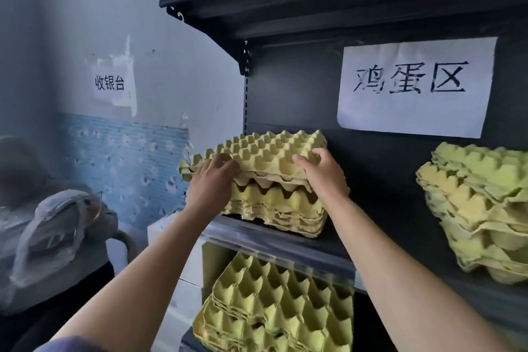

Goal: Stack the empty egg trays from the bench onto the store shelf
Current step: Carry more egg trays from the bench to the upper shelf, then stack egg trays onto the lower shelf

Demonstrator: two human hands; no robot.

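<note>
Both hands are closed on the top egg tray (265, 156), the left hand (213, 180) at its near-left corner and the right hand (323, 173) at its near-right edge, as it sits slightly askew on the stack (274, 206) by the shelf's (274, 240) left front edge. If its cones miss the cups below, it will likely ride high and could slide off the front lip. The trays are soft moulded pulp (yellow-green, rough, ragged-edged), which probably crumples under a hard pinch.

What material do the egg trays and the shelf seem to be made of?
Top egg tray, held by both hands: likely moulded paper pulp, with a matte yellow-green surface and ragged edges. Shelf: probably painted metal, dark and smooth, with a slotted upright.
</note>
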